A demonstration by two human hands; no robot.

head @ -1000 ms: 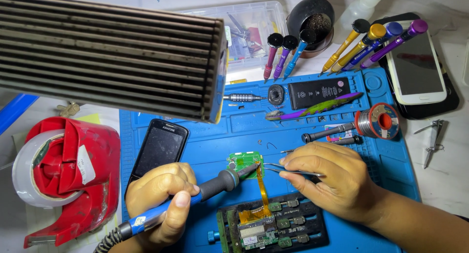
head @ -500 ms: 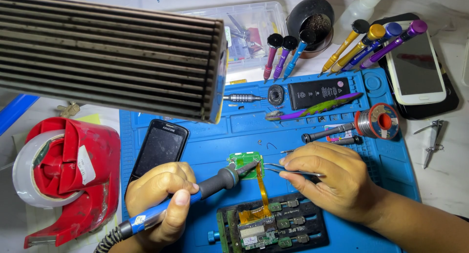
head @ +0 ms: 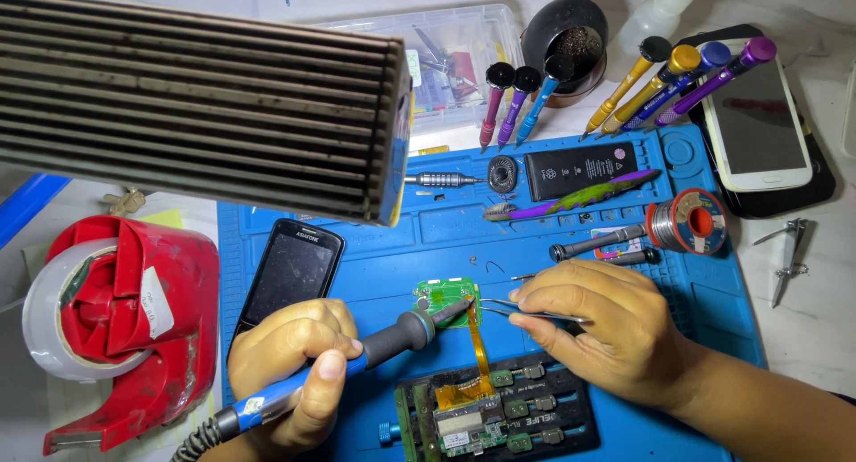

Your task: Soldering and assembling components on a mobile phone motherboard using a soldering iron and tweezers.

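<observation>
At lower centre, the left hand [head: 290, 368] grips a soldering iron [head: 357, 359] touching a green circuit board [head: 443, 295]; the right hand [head: 602, 324] pinches tweezers [head: 513, 310] beside it.

My left hand [head: 290, 368] sits just below and left of the small green board [head: 446, 297], fingers curled tight round the soldering iron [head: 357, 355], thumb laid flat along the grip, knuckles up. My right hand [head: 606, 328] lies just right of the board, palm down, thumb and forefinger pinching the tweezers [head: 526, 310], and its bare forearm runs off toward the lower right.
</observation>
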